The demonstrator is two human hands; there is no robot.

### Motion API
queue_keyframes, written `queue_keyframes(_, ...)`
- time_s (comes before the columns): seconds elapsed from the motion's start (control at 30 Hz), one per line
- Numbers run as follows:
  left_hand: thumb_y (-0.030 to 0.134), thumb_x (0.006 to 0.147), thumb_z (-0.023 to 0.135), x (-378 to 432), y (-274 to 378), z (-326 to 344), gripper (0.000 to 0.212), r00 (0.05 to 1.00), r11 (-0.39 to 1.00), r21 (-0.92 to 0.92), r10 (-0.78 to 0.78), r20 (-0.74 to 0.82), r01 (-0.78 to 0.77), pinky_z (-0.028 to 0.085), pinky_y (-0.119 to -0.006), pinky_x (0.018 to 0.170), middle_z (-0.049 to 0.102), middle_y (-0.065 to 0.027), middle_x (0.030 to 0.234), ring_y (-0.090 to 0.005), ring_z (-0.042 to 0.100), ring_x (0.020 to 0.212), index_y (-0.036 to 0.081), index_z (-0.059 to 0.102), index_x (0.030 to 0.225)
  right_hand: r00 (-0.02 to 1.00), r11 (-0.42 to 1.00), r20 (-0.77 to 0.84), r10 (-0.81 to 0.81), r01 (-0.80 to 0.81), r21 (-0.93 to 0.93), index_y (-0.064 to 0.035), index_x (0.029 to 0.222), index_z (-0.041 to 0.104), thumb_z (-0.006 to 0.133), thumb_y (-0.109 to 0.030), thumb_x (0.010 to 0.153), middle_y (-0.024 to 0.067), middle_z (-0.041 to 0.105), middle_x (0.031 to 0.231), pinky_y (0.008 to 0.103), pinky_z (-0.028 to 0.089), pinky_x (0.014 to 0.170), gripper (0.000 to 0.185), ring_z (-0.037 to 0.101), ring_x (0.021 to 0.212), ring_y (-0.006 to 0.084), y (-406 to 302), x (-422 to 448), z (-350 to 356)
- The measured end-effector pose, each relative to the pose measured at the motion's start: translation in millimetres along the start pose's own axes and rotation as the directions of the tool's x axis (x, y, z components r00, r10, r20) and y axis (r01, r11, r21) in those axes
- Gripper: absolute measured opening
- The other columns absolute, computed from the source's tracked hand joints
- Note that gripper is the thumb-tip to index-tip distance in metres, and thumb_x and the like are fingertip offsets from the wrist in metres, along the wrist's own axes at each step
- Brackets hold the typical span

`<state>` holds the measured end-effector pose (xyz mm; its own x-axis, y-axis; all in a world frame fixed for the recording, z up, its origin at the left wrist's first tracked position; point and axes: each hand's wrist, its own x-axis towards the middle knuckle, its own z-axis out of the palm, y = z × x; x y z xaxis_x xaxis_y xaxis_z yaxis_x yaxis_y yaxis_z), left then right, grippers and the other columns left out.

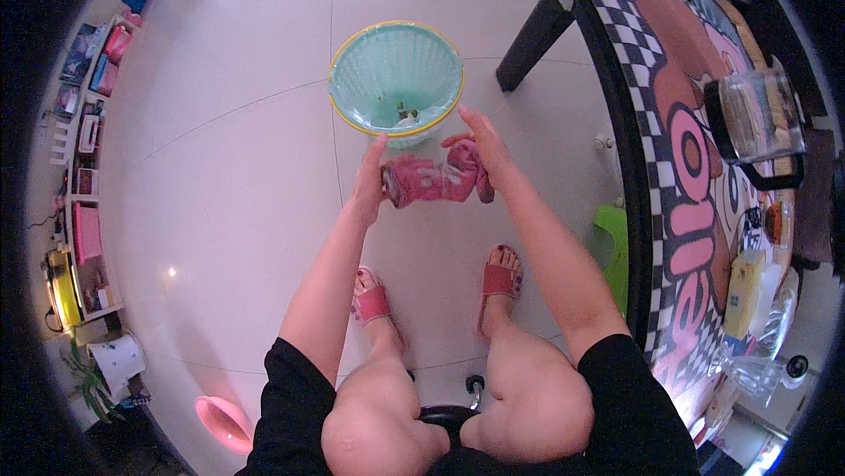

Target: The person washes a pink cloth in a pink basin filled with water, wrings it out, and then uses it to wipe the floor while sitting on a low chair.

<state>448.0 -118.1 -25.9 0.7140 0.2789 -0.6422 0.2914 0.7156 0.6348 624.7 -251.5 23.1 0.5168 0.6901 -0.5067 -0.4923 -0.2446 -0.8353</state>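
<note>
A folded pink cloth (432, 180) with pale markings and dark ends is held between my two hands, above the floor. My left hand (371, 179) grips its left end, thumb pointing up. At its right end, my right hand (480, 149) holds a bunched part, with the index finger extended. Just beyond them stands a mint-green plastic basket (383, 57) with a yellow rim and a clear liner. Small green and whitish scraps (407, 114) lie at its bottom.
To the right is a table with a checkered, printed cover (690, 212), bearing a glass pitcher (759, 116) and a tissue pack (744, 294). A green plastic stool (614, 251) is below it. Shelves (89, 166) line the left; a pink basin (224, 423) lies lower left. Pale tiles (231, 166) cover the floor.
</note>
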Motion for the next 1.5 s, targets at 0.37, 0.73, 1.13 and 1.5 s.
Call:
queue_keyframes(0.37, 0.034, 0.081, 0.052, -12, 31, 31, 0.052, 0.864, 0.973, 0.067, 0.228, -0.448, -0.222, 0.044, -0.035, 0.082, 0.058, -0.0131, 0.103, -0.0208, 0.056, 0.090, -0.004, 0.048, 0.116, 0.986, 0.958, 0.051, -0.159, 0.167, -0.233, 0.0007, 0.126, 0.041, 0.053, -0.025, 0.087, 0.0105, 0.054, 0.111, 0.0277, 0.043, 0.085, 0.048, 0.053, 0.099, 0.0150, -14, 21, 38)
queue_keyframes(0.73, 0.030, 0.081, 0.054, -219, -62, -67, 0.045, 0.615, 0.884, -0.171, 0.152, -0.774, -0.435, 0.043, -0.030, 0.081, 0.058, -0.0095, 0.105, -0.0166, 0.056, 0.092, -0.004, 0.054, 0.110, 0.822, 0.682, 0.548, 0.157, 0.311, -0.662, 0.0045, 0.118, 0.043, 0.052, -0.020, 0.085, 0.0242, 0.060, 0.099, 0.0385, 0.048, 0.080, 0.043, 0.062, 0.091, 0.0301, 18, -77, 215)
queue_keyframes(1.13, 0.030, 0.081, 0.049, -378, -181, -165, 0.043, 0.339, 0.790, -0.184, 0.032, -0.940, -0.584, 0.050, -0.035, 0.075, 0.060, -0.0129, 0.099, -0.0218, 0.062, 0.085, -0.003, 0.051, 0.108, 0.604, 0.266, 0.629, 0.490, 0.583, -0.768, 0.0094, 0.117, 0.044, 0.055, -0.035, 0.084, 0.0261, 0.059, 0.104, 0.0418, 0.046, 0.085, 0.057, 0.058, 0.099, 0.0359, 129, -191, 379)
queue_keyframes(1.5, 0.029, 0.078, 0.051, -390, -224, -191, 0.045, 0.365, 0.622, -0.353, -0.115, -0.924, -0.699, 0.050, -0.035, 0.075, 0.057, -0.0116, 0.104, -0.0217, 0.061, 0.090, -0.001, 0.049, 0.111, 0.475, 0.280, 0.694, 0.541, 0.677, -0.681, 0.0087, 0.130, 0.032, 0.064, -0.049, 0.075, 0.0226, 0.059, 0.103, 0.0377, 0.046, 0.084, 0.086, 0.058, 0.097, 0.0317, 173, -198, 400)
